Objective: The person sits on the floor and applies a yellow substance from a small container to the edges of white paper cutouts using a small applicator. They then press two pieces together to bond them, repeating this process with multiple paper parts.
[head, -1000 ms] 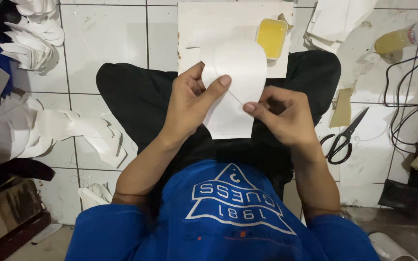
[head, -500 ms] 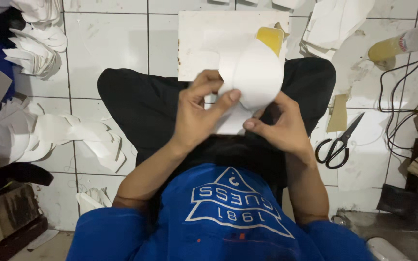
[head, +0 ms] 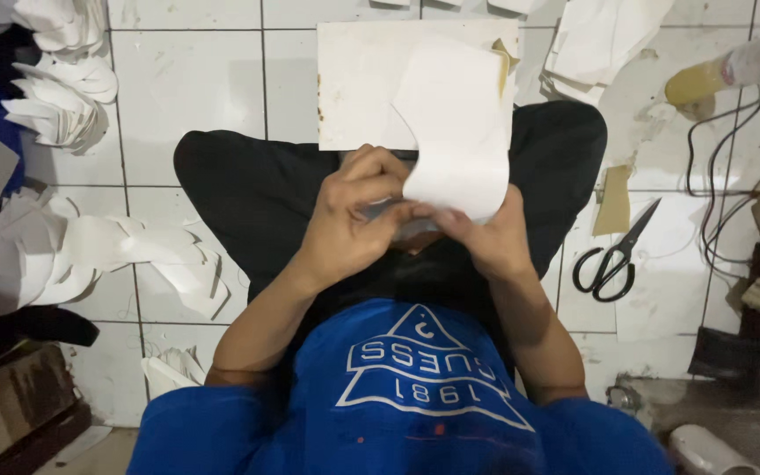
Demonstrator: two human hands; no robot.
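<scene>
White sheet, pinched by both hands, hides the yellow pad.

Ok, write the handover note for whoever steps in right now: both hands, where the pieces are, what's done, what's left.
Left hand: pinching the lower edge of the curved white cut sheet piece.
Right hand: gripping the same edge from below; sheet stands upright over the lap.
White square board: ahead of the knees on the tiled floor.
Black-handled scissors: on the floor, right, untouched.
Done: stacks of white cut pieces lie left.
Left: this piece remains in hand, not yet set down.
</scene>
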